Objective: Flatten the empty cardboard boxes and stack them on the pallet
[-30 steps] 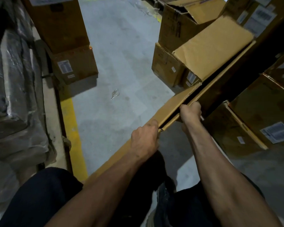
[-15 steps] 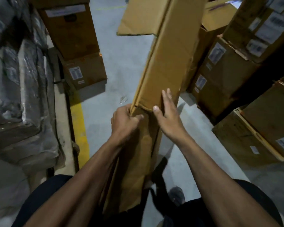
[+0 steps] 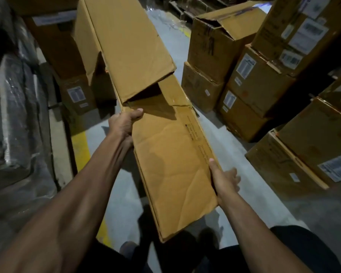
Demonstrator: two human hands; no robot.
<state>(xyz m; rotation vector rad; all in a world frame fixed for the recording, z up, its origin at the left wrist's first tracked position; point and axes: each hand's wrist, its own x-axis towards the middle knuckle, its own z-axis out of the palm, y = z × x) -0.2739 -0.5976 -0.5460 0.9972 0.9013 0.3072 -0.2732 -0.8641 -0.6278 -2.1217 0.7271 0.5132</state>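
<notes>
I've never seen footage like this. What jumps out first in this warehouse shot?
The long flattened cardboard box fills the middle, held out over the grey floor: the left hand grips its left edge, the right hand holds its right edge nearer the viewer. To the right stand stacked labelled boxes; along the left runs a yellow floor line beside plastic-wrapped goods.

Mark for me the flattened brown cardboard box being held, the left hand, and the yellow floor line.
flattened brown cardboard box [image 3: 171, 160]: head view, creased near panel.
left hand [image 3: 124, 123]: head view, back of hand at the box's left edge.
yellow floor line [image 3: 81, 148]: head view, painted stripe beside the left forearm.
</notes>
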